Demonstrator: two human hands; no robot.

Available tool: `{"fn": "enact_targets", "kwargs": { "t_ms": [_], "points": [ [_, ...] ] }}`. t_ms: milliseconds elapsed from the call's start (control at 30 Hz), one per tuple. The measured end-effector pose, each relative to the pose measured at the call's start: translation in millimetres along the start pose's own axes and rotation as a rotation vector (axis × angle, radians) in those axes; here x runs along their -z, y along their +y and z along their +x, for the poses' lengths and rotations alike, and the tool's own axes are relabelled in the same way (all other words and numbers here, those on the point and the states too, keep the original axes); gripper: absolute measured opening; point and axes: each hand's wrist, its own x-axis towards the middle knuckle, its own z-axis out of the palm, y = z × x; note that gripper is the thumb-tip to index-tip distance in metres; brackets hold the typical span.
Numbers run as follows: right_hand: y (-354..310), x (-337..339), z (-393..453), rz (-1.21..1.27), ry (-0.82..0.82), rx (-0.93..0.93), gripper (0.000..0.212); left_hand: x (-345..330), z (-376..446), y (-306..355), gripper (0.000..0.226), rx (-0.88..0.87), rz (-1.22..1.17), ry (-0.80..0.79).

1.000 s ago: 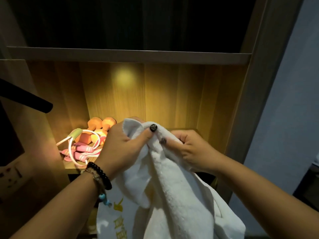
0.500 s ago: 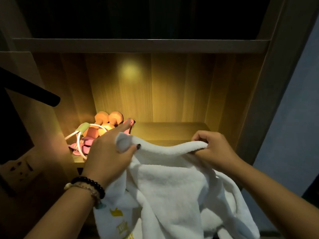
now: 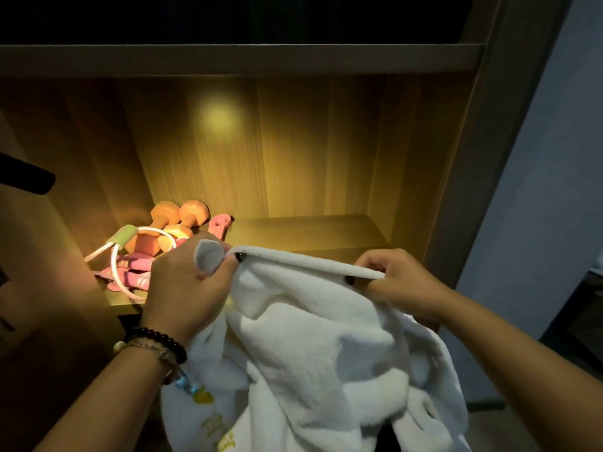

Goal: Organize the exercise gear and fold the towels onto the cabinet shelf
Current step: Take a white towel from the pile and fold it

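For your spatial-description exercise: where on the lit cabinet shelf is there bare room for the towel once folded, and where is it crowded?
Bare shelf board runs from the pink gear's right edge to the cabinet's right wall. The left corner is crowded: orange dumbbells, pink gear and a white cord. Both hands hold the towel at the front.

Warm light glows on the wood-panelled back wall; a grey-blue, seemingly plain wall stands right.

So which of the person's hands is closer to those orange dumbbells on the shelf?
The left hand. It grips the white towel by its corner right in front of the orange dumbbells. The right hand pinches the towel's top edge well off to their right.
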Motion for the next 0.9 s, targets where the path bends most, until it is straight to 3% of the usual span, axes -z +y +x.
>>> {"fn": "enact_targets", "kwargs": {
  "t_ms": [100,200,367,433,467,500,533,567,733,800,900],
  "points": [
    [34,8,-8,0.071,0.104,-0.090,0.021,0,-1,-15,0.009,0.159,0.079,-0.045],
    [42,7,-11,0.007,0.225,-0.023,0.024,-3,-4,-15,0.010,0.248,0.165,-0.139],
    [-1,3,-10,-0.080,0.185,0.195,0.017,-15,-16,14,0.057,-0.098,0.021,-0.372],
    [-25,-2,-12,-0.099,0.147,0.268,0.012,-25,-21,30,0.058,-0.161,-0.051,-0.477],
    [-36,-3,-13,-0.094,0.140,0.296,0.011,-31,-23,36,0.043,-0.174,-0.032,-0.498],
    [-44,-4,-13,-0.076,0.136,0.312,0.011,-35,-24,41,0.020,-0.181,0.004,-0.496],
    [-50,-3,-13,-0.055,0.132,0.314,0.012,-38,-25,43,0.011,-0.173,0.017,-0.477],
    [-52,-2,-13,-0.047,0.123,0.310,0.013,-41,-26,40,0.021,-0.163,0.007,-0.432],
    [-27,-3,-12,-0.175,-0.004,0.208,0.023,-35,-20,23,0.014,-0.016,-0.134,-0.144],
    [-3,3,-9,-0.190,0.031,0.106,0.024,-29,-14,11,0.025,0.094,-0.140,-0.056],
    [32,21,-9,-0.141,0.153,-0.042,0.027,-22,-8,-16,0.012,0.368,-0.118,0.012]
  ]
}}
